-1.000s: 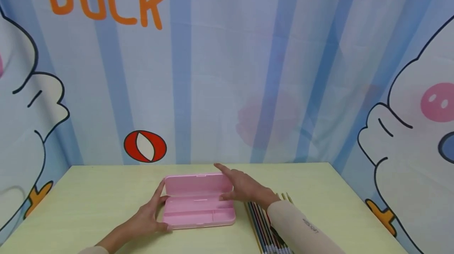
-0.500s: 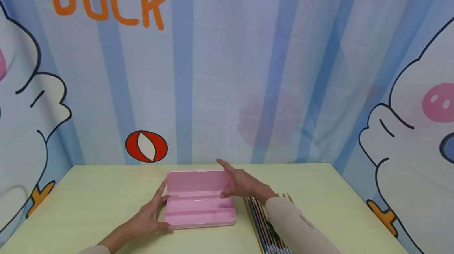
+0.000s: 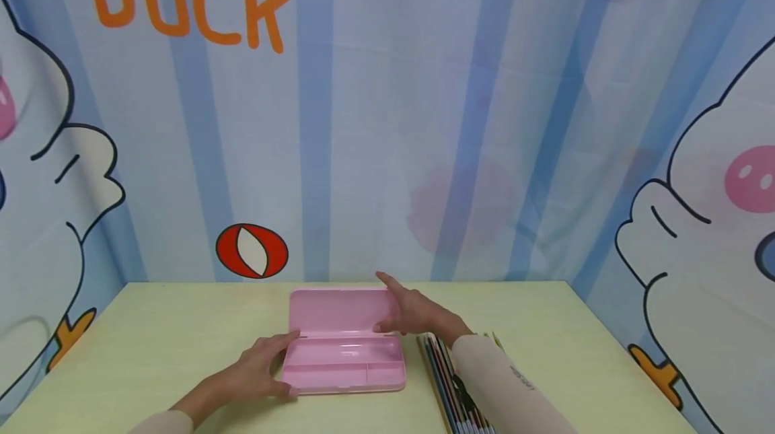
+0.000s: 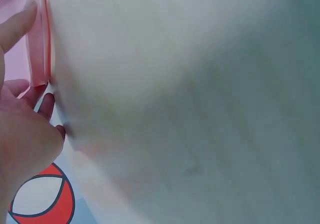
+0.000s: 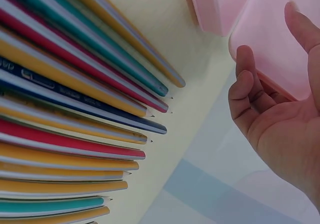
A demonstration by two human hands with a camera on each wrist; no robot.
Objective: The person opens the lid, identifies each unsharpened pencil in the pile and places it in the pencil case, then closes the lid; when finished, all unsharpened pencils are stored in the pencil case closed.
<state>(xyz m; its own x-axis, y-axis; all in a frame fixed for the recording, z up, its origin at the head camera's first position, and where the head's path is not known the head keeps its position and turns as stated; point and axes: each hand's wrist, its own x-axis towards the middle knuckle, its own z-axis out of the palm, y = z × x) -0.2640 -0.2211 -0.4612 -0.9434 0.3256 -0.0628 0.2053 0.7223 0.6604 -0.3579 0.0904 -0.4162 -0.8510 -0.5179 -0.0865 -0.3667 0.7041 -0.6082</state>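
Pencil case (image 3: 327, 376): lay open.
Left hand (image 3: 257, 368): half spread, apparently gripped its end.
Right hand (image 3: 419, 313): half spread, held its lid (image 3: 339, 309).

Pale yellow table (image 3: 181, 326), faint streaks on surface. Lying on it: pink pencil case (image 3: 345, 348), lid (image 3: 339, 311) back on far side. Just right, apart from case: pencils (image 3: 447, 380) side by side, yellow, red, teal, navy; exact number hard to tell.

Backdrop (image 3: 375, 118): my head feed gives me DUCK (image 3: 179, 0) in orange capitals.
Right sleeve (image 3: 502, 393): I see dark lettering (image 3: 522, 378), too small to read.
Dark blue pencil (image 5: 90, 98): print along it, illegible to me.
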